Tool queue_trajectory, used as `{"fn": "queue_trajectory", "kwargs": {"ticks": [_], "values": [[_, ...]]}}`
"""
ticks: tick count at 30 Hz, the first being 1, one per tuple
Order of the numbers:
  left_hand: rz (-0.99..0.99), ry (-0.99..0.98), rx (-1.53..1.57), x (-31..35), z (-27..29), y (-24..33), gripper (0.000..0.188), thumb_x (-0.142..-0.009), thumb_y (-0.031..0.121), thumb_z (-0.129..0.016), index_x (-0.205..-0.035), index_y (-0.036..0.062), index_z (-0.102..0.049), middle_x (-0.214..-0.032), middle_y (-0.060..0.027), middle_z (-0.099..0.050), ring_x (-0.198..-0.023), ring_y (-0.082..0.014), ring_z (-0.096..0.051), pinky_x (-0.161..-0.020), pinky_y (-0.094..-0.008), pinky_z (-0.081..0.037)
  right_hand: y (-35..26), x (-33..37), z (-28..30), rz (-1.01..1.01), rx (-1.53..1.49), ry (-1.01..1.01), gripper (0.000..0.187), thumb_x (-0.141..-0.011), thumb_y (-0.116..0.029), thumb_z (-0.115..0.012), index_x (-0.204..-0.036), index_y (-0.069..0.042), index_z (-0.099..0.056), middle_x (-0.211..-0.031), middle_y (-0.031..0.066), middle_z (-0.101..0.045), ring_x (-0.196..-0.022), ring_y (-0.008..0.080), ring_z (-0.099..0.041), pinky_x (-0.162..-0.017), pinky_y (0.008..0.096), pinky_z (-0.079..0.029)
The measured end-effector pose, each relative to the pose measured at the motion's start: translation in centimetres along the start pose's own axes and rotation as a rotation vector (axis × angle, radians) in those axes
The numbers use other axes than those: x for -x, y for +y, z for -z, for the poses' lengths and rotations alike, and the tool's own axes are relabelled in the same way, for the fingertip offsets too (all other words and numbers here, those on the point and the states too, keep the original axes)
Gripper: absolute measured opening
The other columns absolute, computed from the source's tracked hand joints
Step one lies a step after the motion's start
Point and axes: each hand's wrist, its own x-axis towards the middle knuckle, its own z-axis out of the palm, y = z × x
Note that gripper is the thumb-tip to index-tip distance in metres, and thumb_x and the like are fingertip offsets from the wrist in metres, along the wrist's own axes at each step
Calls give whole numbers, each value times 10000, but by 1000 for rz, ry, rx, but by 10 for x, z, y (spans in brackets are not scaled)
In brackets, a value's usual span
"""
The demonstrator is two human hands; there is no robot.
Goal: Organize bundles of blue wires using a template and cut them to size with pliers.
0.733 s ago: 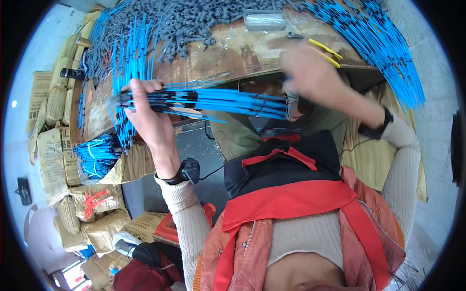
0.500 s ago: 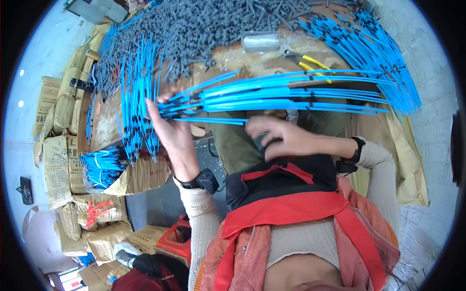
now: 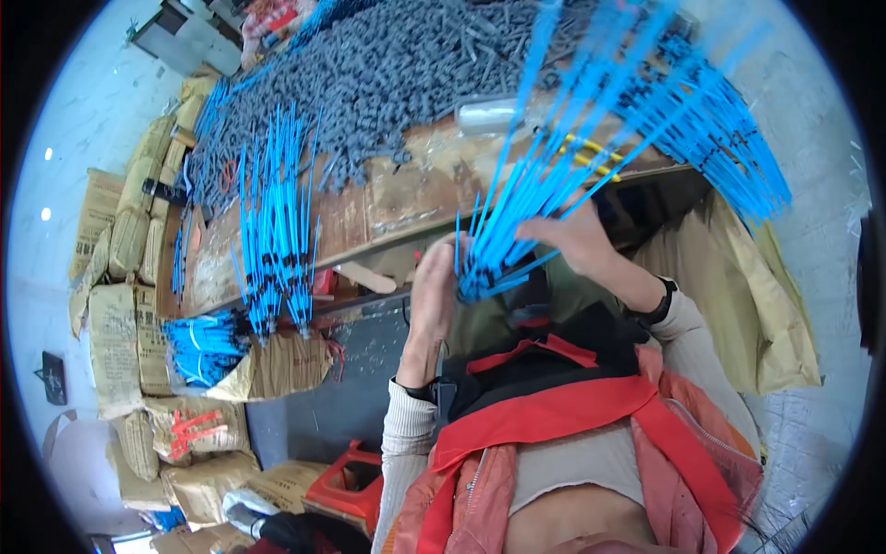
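A bundle of thin blue tubes with black fittings [image 3: 526, 208] is tilted over my lap, fanning up and to the right; its far ends are blurred. My right hand [image 3: 583, 242] is closed around its right side, thumb laid across the tubes. My left hand [image 3: 432, 294] stands edge-on at the lower left end of the bundle, palm against the tube ends and fingers fairly straight. On the table's left part lies another row of blue tubes [image 3: 277, 217]. A larger heap of blue tubes [image 3: 729, 138] lies at the right end.
Grey plastic fittings [image 3: 369, 88] are heaped across the back of the table [image 3: 388, 198]. Near the bundle are yellow-handled pliers [image 3: 591, 159] and a clear plastic box [image 3: 489, 114]. Tied blue tubes [image 3: 205, 347], cardboard-coloured sacks [image 3: 115, 342] and a red stool [image 3: 349, 480] are at left.
The bundle has swung from nearly level to steeply tilted and come nearer my body. My right hand has moved up onto it; my left hand has moved right, to its lower end.
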Motion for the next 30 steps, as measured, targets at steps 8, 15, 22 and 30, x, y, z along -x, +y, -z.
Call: {"fn": "queue_trajectory", "kwargs": {"ticks": [8, 15, 22, 30], "values": [[171, -280, 4, 31, 40, -7, 399, -901, 54, -684, -1287, 34, -584, -1188, -39, -667, -1093, -127, -615, -968, -301, -478, 38, 26, -43, -400, 71, -223, 325, -795, -203, -838, -1039, -26, -715, -883, 2, -700, -807, 55, -605, -749, 247, -503], [146, -226, 24, 28, 59, -2, 446, -800, 88, -807, -1196, 69, -603, -1147, -19, -658, -1047, -131, -626, -930, -315, -500, 29, 12, -53, -487, 105, -403, 418, -776, -285, -862, -1072, -28, -717, -892, 14, -695, -841, 62, -595, -761, 253, -487], [78, -257, 48, 25, 54, -1, 306, -834, 15, -767, -1068, 64, -576, -1062, -27, -652, -958, -135, -643, -847, -315, -533, 42, 20, -40, -502, -251, -351, 461, -944, -245, -709, -1312, -15, -554, -1094, 26, -653, -985, 84, -602, -878, 247, -495], [-219, -282, -302, 21, 17, 12, 265, -905, 51, -687, -1153, 24, -599, -981, -23, -642, -916, -114, -605, -811, -293, -506, 49, 28, -33, -312, -125, -311, 480, -919, -282, -738, -1253, -35, -499, -1063, 2, -583, -987, 76, -573, -907, 251, -485]]}}
